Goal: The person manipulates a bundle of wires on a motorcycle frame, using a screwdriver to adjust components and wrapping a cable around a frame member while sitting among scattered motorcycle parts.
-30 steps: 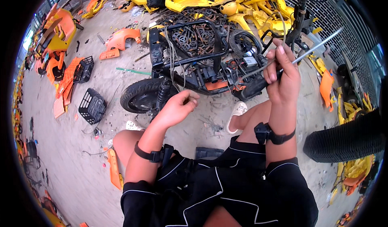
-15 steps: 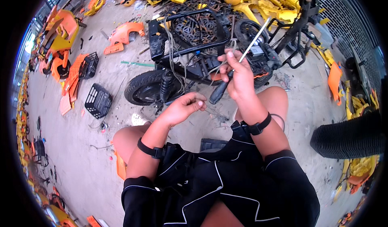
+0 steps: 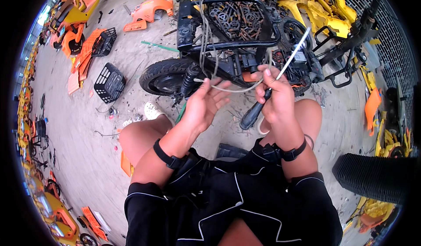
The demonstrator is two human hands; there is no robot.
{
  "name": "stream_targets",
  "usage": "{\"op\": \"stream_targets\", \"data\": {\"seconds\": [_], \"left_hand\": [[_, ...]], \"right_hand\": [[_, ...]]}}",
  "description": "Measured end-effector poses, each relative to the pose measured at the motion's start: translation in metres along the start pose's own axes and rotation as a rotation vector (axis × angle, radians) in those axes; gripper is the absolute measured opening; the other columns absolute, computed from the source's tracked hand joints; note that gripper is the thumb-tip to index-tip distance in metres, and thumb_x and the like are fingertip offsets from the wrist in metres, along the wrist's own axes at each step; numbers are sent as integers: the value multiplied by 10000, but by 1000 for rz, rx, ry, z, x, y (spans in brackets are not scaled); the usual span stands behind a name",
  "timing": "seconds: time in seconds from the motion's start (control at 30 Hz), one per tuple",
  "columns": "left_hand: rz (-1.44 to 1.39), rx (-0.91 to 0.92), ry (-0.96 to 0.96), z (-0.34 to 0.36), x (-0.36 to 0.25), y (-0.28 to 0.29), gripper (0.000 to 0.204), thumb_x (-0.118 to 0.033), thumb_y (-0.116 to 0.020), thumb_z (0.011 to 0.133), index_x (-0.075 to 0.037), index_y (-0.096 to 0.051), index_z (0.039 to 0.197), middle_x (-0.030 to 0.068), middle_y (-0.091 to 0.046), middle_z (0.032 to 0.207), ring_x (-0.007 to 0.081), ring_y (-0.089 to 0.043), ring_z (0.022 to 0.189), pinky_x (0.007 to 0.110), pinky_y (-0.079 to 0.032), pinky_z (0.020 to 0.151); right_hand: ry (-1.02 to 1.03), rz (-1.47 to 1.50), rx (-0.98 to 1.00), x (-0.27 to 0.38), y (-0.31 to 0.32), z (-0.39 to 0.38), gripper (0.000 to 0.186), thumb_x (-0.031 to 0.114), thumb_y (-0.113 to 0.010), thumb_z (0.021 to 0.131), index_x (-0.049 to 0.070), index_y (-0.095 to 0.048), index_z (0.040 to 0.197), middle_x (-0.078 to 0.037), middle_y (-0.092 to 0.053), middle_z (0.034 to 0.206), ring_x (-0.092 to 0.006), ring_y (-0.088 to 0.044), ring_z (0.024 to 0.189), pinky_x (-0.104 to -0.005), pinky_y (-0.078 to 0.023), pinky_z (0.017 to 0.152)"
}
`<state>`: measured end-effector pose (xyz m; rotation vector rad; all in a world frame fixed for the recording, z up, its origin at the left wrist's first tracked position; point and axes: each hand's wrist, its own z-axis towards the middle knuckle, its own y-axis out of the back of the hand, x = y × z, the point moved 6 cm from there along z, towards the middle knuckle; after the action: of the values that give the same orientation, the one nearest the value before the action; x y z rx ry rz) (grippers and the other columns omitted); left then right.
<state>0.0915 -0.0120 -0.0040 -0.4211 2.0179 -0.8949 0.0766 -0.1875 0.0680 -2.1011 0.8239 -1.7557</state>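
Observation:
My right hand (image 3: 279, 98) is closed around a screwdriver (image 3: 251, 116); its dark handle points down toward me and its long pale shaft slants up to the right. A thin grey cord (image 3: 239, 90) loops from the frame to the fingers of this hand; whether they pinch it too I cannot tell. My left hand (image 3: 202, 108) is open, fingers spread, just beside the cord's left part. In front of both hands stands a stripped electric scooter frame (image 3: 228, 49) with a black rear wheel (image 3: 160, 77) and a shock absorber (image 3: 190, 81). More cord hangs over its top bar.
Behind the frame lies a heap of rusty metal parts (image 3: 239, 18) and yellow body panels (image 3: 307, 5). Black crates (image 3: 109, 83) and orange panels (image 3: 151, 10) are on the floor at left. A ribbed black stack (image 3: 368, 176) stands at right.
My left hand has opened and risen toward the frame. The right hand, with the screwdriver, has shifted right and slightly lower. The cord now stretches between the hands, and the view has turned.

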Motion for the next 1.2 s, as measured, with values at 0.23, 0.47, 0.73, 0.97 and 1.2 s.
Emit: {"op": "stream_targets", "data": {"seconds": [0.23,0.47,0.73,0.97,1.2], "left_hand": [[15,-238,-138,-8,-14,33,168,-184,-480,975,-69,-516,1092,47,-611,977,198,-584,973,331,-459,829],[97,-401,-278,-31,-56,78,174,-182,-481,969,-59,-519,1087,28,-575,870,198,-573,910,310,-427,759],[66,-428,-628,-77,-146,158,158,-188,-500,973,-59,-538,1055,-5,-562,831,155,-552,852,281,-400,719],[-28,-655,-907,-115,-213,208,222,-195,-422,1007,-29,-523,1113,10,-572,869,173,-553,875,322,-397,833],[90,-444,-830,-103,-197,168,207,-146,-460,983,-23,-529,1134,11,-551,853,147,-522,827,282,-425,736]], "right_hand": [[-46,-4,-52,-5,17,15,167,171,-588,933,29,-556,1016,-78,-621,842,-58,-438,524,-211,-345,447],[-14,166,-233,16,74,33,135,140,-586,921,26,-572,994,-66,-620,890,-64,-407,582,-221,-326,470],[86,150,-408,37,131,44,151,149,-562,945,26,-585,1029,-47,-612,841,-72,-390,574,-221,-337,475],[299,74,-596,73,180,49,172,144,-520,969,10,-565,1068,-79,-652,920,-79,-418,584,-238,-371,481],[298,-130,-452,68,148,46,274,234,-516,986,-10,-560,1103,-85,-664,921,-71,-429,542,-230,-367,457]]}}
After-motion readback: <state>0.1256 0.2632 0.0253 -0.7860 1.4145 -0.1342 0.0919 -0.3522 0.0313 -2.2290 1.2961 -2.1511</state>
